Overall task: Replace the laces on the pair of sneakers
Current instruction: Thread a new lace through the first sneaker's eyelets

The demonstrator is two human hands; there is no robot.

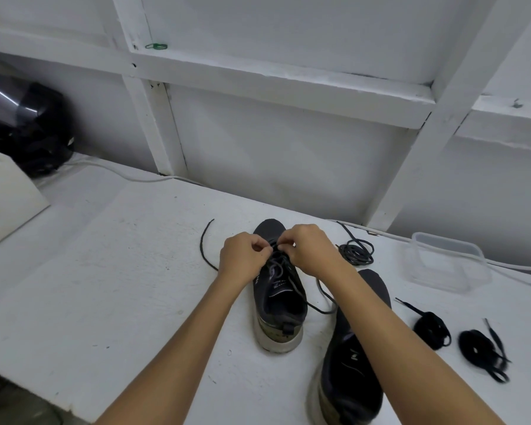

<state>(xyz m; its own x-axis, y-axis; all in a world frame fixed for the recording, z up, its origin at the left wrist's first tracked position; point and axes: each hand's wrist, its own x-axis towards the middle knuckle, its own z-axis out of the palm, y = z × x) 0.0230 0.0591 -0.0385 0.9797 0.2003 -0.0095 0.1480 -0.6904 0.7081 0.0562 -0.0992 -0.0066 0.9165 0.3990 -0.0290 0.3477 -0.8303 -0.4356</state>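
Hands pinching a dark lace over the far sneaker's eyelets on a white bench.

Nearest, the second sneaker lies at the bench's near right, partly under the right forearm, with two coiled black laces to its right. Farther in, the laced sneaker points away; the left hand and right hand, fingers curled, each pinch its lace near the toe. One loose end trails left. Beyond lie another coiled lace and a clear plastic container far right.
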